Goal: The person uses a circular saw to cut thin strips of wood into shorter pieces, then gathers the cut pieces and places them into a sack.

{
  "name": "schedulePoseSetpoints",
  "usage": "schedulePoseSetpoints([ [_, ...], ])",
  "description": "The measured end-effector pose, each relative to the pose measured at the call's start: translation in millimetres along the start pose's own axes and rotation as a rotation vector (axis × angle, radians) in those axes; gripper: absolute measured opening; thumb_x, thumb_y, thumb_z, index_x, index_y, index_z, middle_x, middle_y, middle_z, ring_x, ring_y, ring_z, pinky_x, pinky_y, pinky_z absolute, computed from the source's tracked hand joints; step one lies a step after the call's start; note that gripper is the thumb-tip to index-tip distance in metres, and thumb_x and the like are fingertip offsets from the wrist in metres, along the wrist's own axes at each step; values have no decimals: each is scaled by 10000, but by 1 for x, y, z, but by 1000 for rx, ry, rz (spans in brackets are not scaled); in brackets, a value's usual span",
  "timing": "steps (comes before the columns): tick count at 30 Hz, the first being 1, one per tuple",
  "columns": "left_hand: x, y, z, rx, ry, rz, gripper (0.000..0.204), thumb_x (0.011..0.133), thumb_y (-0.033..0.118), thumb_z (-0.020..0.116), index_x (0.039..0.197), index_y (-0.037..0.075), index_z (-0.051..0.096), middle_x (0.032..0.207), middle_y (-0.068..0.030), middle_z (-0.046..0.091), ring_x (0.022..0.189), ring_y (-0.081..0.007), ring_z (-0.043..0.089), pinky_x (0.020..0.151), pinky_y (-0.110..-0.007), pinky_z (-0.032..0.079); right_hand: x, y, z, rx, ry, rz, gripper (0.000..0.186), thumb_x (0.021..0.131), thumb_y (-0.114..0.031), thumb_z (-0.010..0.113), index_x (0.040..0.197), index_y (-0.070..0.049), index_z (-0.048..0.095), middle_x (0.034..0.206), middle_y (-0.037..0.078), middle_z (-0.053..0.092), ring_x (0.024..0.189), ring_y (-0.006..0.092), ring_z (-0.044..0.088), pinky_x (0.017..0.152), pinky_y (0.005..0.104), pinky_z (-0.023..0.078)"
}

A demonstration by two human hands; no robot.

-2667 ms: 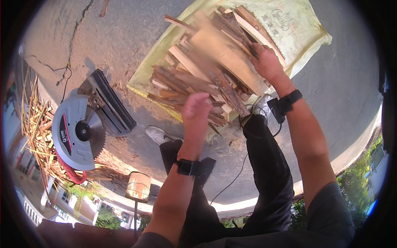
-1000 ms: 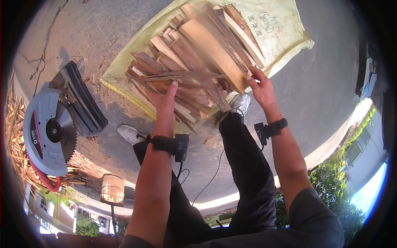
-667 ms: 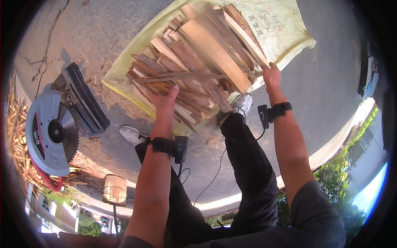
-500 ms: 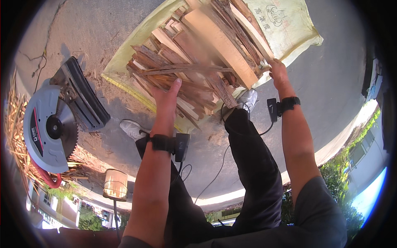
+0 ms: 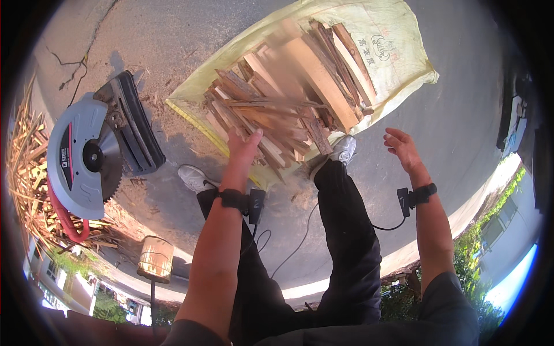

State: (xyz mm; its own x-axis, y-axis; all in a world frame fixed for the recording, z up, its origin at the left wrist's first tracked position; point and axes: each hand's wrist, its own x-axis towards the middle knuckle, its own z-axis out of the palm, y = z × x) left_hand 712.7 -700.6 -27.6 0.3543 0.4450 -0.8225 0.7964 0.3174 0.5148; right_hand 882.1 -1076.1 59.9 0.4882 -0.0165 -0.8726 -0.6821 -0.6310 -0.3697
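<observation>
Drew empty, half-open right hand (image 5: 404, 151) off sack (image 5: 404, 60) to four o'clock of wood (image 5: 318, 81). Keeps left hand (image 5: 242, 149) at its seven o'clock; cannot tell grip

- One left hand (image 5: 242, 145) and one right hand (image 5: 403, 149) made two hands.
- One pile of wood (image 5: 294, 92) lay by the left hand, with too many pieces to count.
- One big pale yellow sack (image 5: 404, 75) lay under it, ahead of the hands.
- One saw (image 5: 81, 179) with one round blade (image 5: 112, 167) was left of the left hand.
- There were two shoes: one left shoe (image 5: 193, 177) near the left hand, one right shoe (image 5: 345, 150) between the hands.
</observation>
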Motion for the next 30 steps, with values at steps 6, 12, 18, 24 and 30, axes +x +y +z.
schedulePoseSetpoints([
  [6, -55, 19, -98, 179, -312, -30, 456, 826, 219, 625, 1187, -7, 463, 946, -104, 619, 838, -177, 590, 741, -291, 465, -135, 23, -54, -119, 81, 90, 386, 809, -165, 549, 1126, 54, 521, 815, 55, 585, 674, 115, 558, 588, 237, 449],
  [12, -104, -2, -260, 311, -340, 313, 503, 803, 272, 637, 1192, 12, 454, 868, -121, 581, 812, -228, 570, 728, -334, 455, -318, 107, -50, -31, 179, 415, 256, 824, -222, 568, 1036, -85, 523, 694, 17, 490, 504, 98, 474, 401, 197, 365],
  [18, -107, -84, -415, 366, -131, 375, 518, 792, 285, 640, 1195, 13, 462, 977, -166, 595, 903, -279, 581, 766, -359, 459, -400, 169, 5, 169, -418, 377, 375, 877, -90, 492, 1218, 60, 450, 1027, 210, 591, 839, 309, 613, 691, 360, 538],
  [24, -194, -188, -489, 299, 197, 352, 488, 774, 287, 643, 1144, -2, 512, 986, -172, 601, 887, -259, 589, 753, -357, 470, -396, 33, 114, -209, -107, 281, 344, 857, -99, 510, 1171, 36, 474, 954, 174, 589, 767, 268, 602, 635, 331, 515],
  [30, -336, -237, -463, -95, 335, 39, 462, 754, 296, 660, 1099, 8, 552, 859, -152, 639, 795, -238, 616, 714, -331, 477, -388, -3, 151, -233, -167, -19, 314, 836, -107, 528, 1125, 11, 497, 882, 138, 587, 695, 227, 591, 578, 303, 493],
])
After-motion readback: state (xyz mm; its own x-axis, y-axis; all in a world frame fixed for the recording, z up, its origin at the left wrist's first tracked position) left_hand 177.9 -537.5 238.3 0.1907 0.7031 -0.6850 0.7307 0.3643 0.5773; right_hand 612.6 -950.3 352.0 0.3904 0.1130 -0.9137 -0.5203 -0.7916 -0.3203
